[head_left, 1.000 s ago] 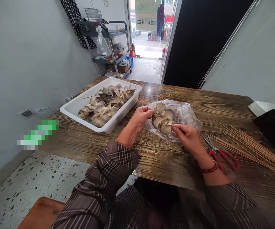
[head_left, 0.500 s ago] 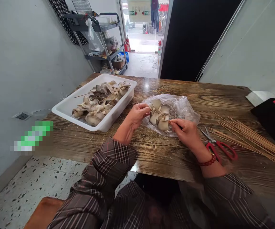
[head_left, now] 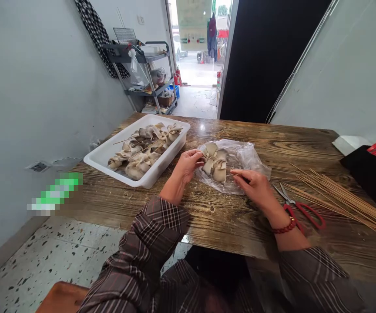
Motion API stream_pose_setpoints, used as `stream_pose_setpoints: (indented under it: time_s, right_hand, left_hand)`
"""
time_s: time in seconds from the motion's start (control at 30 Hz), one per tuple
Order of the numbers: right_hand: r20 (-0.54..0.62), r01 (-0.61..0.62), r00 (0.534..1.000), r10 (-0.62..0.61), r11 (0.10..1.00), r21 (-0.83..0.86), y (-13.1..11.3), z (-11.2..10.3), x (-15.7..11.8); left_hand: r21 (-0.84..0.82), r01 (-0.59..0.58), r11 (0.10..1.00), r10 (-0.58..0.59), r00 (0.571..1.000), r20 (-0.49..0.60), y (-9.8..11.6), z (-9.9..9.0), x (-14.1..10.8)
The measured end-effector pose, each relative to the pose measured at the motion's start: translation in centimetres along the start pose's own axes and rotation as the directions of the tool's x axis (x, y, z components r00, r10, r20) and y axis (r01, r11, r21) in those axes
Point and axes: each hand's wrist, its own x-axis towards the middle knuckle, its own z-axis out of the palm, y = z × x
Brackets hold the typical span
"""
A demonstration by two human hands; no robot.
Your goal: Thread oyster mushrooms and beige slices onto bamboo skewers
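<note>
Pale grey oyster mushrooms [head_left: 216, 168] sit bunched on a thin wooden skewer, just over a clear plastic bag [head_left: 251, 158] on the table. At their left end, my left hand [head_left: 187, 167] pinches between thumb and fingers, on the skewered mushrooms or the stick itself; its fingers hide which. On the other side, my right hand [head_left: 256, 186] is closed on the bare end of the skewer, with a short length of stick showing beside the mushrooms. Red-handled scissors [head_left: 294, 204] lie right of my right hand, blades open.
A white plastic tray [head_left: 92, 158] at the left holds several mushroom skewers. Loose bamboo skewers [head_left: 347, 193] spread across the table's right side, near a black bag [head_left: 360, 163]. Beyond the wooden table [head_left: 289, 139] stand a shelf cart [head_left: 152, 58] and a doorway.
My right hand has drawn slightly away from the mushrooms, and bare skewer now shows between them. My left hand stays at the mushrooms' left end. The view has tilted up a little.
</note>
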Motion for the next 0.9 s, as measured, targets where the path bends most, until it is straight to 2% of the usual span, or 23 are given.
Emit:
stream_pose_setpoints:
  time_s: [0.1,0.23,0.37,0.6,0.7,0.8,0.9]
  right_hand:
    - [-0.038,-0.044,0.998,0.046,0.998,0.056,0.2,0.0,0.0]
    - [-0.115,-0.148,0.98,0.163,0.98,0.134,0.3,-0.1,0.2]
    - [-0.115,-0.179,0.973,0.199,0.97,0.164,0.3,-0.2,0.2]
    - [-0.077,-0.115,0.99,0.117,0.993,0.034,1.4,0.1,-0.4]
    - [-0.075,-0.125,0.989,0.123,0.992,-0.011,1.8,0.3,-0.2]
    - [-0.077,-0.106,0.992,0.1,0.992,-0.075,1.0,-0.3,0.8]
    - [-0.13,-0.099,0.989,0.075,0.977,-0.188,-1.2,-1.6,2.5]
  left_hand:
    - [-0.061,0.014,0.998,-0.011,0.999,0.04,0.1,-0.1,0.1]
    - [-0.192,0.055,0.98,-0.022,0.985,0.169,0.3,-0.1,-0.1]
    - [-0.234,0.09,0.968,-0.029,0.968,0.251,0.1,0.2,-0.3]
    - [-0.265,0.039,0.963,-0.003,0.991,0.135,-1.5,0.4,-0.4]
    - [-0.285,0.056,0.957,-0.019,0.991,0.133,-1.8,0.4,-0.2]
    - [-0.335,0.057,0.941,-0.018,0.993,0.119,-1.7,0.3,-0.2]
    - [-0.417,0.044,0.908,-0.005,0.996,0.093,-1.6,0.3,-0.4]
